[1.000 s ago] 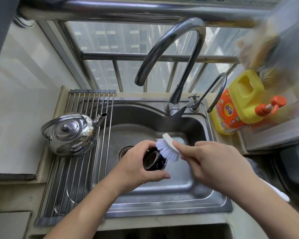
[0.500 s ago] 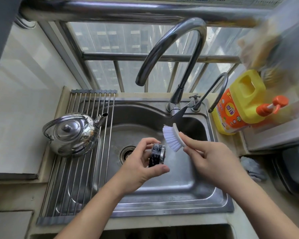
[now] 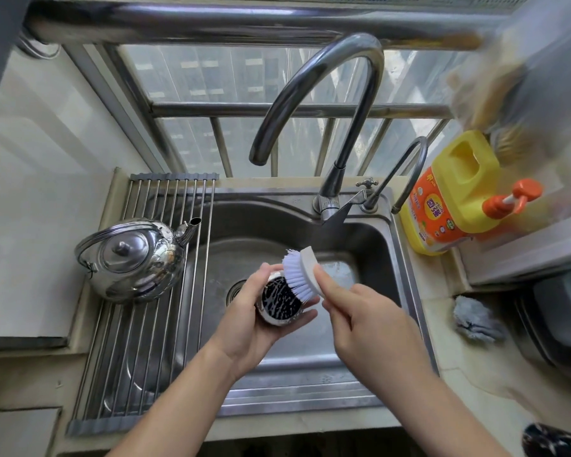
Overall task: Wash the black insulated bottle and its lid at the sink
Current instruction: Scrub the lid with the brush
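My left hand [image 3: 249, 321] grips the black lid [image 3: 281, 301] over the steel sink [image 3: 310, 390]. The lid's flat black face, streaked with white foam, is turned up toward me. My right hand [image 3: 370, 321] holds a white scrubbing brush [image 3: 302, 272] by its handle. The brush's bristles rest on the lid's upper right edge. A black foamy object [image 3: 554, 441], possibly the bottle, shows only partly at the bottom right corner.
A tall chrome tap [image 3: 327, 103] arches above the sink, with no water visible. A steel kettle [image 3: 132, 258] sits on the roll-up rack [image 3: 139, 357] at left. A yellow detergent bottle [image 3: 452, 192] and a grey cloth [image 3: 475, 319] are on the right counter.
The lid has been turned from its edge to its foamy flat face toward me. The brush, lifted off half a second ago, is back against the lid.
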